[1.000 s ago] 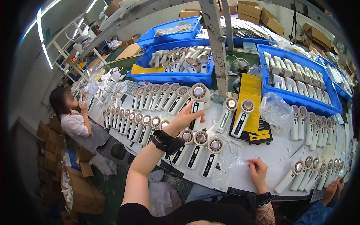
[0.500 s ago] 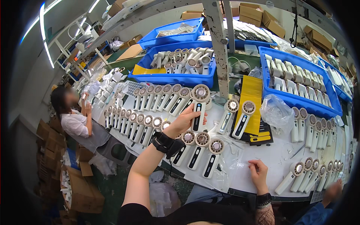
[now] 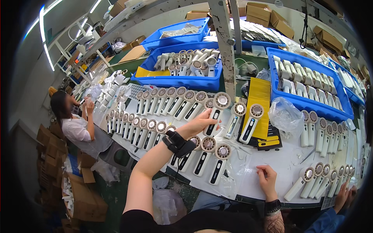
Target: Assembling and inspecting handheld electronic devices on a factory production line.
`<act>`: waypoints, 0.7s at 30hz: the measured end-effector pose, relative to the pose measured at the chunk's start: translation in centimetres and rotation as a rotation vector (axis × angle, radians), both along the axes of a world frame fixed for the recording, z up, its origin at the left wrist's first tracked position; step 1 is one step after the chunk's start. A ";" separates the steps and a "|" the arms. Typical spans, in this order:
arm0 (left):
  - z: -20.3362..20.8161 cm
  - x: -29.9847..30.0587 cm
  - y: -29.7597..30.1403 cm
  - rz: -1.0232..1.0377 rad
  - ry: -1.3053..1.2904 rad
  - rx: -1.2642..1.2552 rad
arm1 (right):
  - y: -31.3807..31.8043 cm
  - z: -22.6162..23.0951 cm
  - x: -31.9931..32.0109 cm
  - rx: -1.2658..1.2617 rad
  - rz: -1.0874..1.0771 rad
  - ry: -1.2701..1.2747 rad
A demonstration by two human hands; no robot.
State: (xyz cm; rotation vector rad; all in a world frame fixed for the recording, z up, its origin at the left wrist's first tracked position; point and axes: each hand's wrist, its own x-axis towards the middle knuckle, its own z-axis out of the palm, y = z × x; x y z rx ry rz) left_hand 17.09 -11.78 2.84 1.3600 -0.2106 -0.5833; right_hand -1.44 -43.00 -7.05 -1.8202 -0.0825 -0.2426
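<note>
My left hand (image 3: 205,121) is closed round the handle of a white handheld fan (image 3: 218,110) with a round beige head and a dark strip down its front. It lifts the fan above the table, close to the rows of like fans. Two fans (image 3: 251,125) lie just right of it, one partly on a yellow sheet. Below it are several more fans (image 3: 204,159), tilted, with plastic film beside them. My right hand (image 3: 268,181) rests on the white tabletop (image 3: 244,186), its fingers loosely bent, thumb apart, and nothing visible in them.
Blue bins (image 3: 182,82) of fans stand behind, one each side of a metal post (image 3: 225,50). A clear plastic bag (image 3: 286,116) and fan rows (image 3: 311,180) lie to the right. A co-worker (image 3: 79,124) sits at left; another person's hands (image 3: 342,197) show at lower right.
My left hand has carried the fan a little to the right and tilted it; the blue light on its front no longer shows. My right hand stays put. The other person's hands at lower right have shifted.
</note>
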 end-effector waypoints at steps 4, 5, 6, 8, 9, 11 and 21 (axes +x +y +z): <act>-1.3 1.5 -0.6 -0.102 0.006 0.145 | -0.1 -0.1 0.0 -0.007 0.004 0.009; -1.8 2.0 -0.4 -0.113 0.016 0.213 | -0.1 -0.1 0.0 -0.009 0.009 0.014; -2.2 2.4 -0.3 -0.124 0.026 0.280 | -0.1 -0.1 0.0 -0.010 0.007 0.013; -2.8 3.2 -0.3 -0.110 0.043 0.262 | -0.1 -0.3 0.0 0.000 0.010 0.018; -3.1 3.5 -0.3 -0.092 0.062 0.244 | -0.1 -0.3 0.0 0.005 0.012 0.020; -3.7 3.9 -0.2 -0.075 0.082 0.228 | -0.2 -0.2 0.0 -0.001 0.012 0.017; -5.8 5.2 0.5 -0.109 -0.165 0.734 | -0.1 0.1 0.0 0.001 0.028 0.022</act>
